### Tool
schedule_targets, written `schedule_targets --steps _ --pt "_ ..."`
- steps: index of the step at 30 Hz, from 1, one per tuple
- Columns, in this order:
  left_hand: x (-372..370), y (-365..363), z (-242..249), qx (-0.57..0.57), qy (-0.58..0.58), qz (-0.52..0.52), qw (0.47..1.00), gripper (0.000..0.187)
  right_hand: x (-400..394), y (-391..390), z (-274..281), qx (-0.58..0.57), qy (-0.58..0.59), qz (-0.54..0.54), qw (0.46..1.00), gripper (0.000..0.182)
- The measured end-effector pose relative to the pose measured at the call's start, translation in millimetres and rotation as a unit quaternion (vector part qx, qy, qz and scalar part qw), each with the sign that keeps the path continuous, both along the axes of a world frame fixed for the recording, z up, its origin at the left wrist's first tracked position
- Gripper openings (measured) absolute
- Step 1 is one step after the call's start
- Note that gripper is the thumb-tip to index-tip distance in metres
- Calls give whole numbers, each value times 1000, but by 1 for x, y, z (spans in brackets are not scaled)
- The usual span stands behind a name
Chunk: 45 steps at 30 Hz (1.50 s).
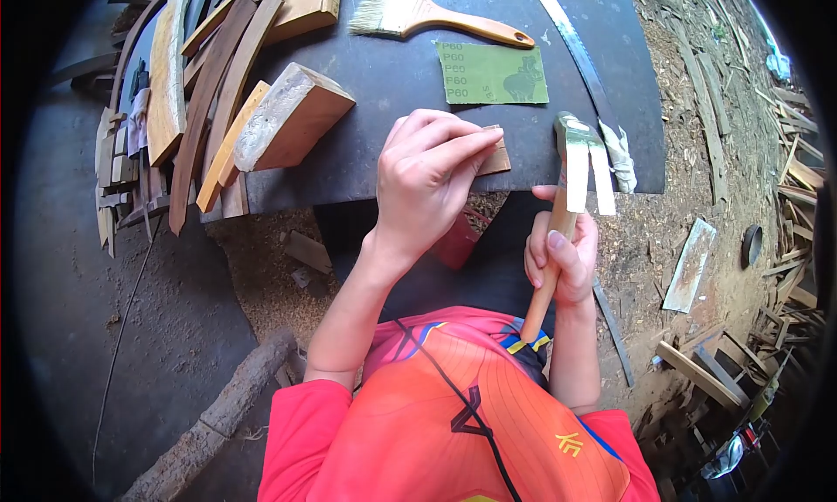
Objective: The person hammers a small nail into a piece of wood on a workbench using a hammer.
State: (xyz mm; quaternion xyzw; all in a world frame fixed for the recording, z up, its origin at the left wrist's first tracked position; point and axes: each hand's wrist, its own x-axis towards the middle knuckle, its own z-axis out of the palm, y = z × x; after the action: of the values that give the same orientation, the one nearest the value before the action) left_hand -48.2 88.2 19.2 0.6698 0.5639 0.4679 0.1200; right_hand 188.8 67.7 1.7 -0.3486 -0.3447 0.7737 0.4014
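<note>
Right grip (575,271) wrapped round the hammer (565,216) mid-handle, right of and nearer than the green sandpaper (493,73) — probably for balance; left grip (427,166) bunched at the small wood piece (498,161), just nearer than the sandpaper, whether holding anything I cannot tell; brush (423,12) beyond the sandpaper — likely parked within reach.

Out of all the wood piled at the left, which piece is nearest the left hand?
The chunky block with the rough grey face; the other pieces there lie farther from the left hand.
</note>
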Motion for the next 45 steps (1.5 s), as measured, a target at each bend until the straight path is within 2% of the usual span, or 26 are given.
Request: schedule_targets --steps 20,26,29,32,35,41,45 --pt "2 1 -9 29 -8 4 1000 24 0 -1 -3 17 -26 -1 1000 69" --pt "2 2 -11 57 32 3 998 26 1 0 -3 21 -16 5 1000 70" --pt "3 1 -3 53 45 -4 998 33 1 0 -2 16 -6 15 1000 73" --pt "3 0 -4 51 39 -4 998 33 3 3 5 7 15 21 1000 67" --pt "3 0 -10 57 32 4 998 26 3 5 18 -6 -5 31 999 65" --pt "4 0 -10 70 45 7 997 25 -1 4 26 -4 -21 24 999 62" --pt "4 0 -5 83 67 0 994 38 -3 4 31 -6 -24 20 999 63"
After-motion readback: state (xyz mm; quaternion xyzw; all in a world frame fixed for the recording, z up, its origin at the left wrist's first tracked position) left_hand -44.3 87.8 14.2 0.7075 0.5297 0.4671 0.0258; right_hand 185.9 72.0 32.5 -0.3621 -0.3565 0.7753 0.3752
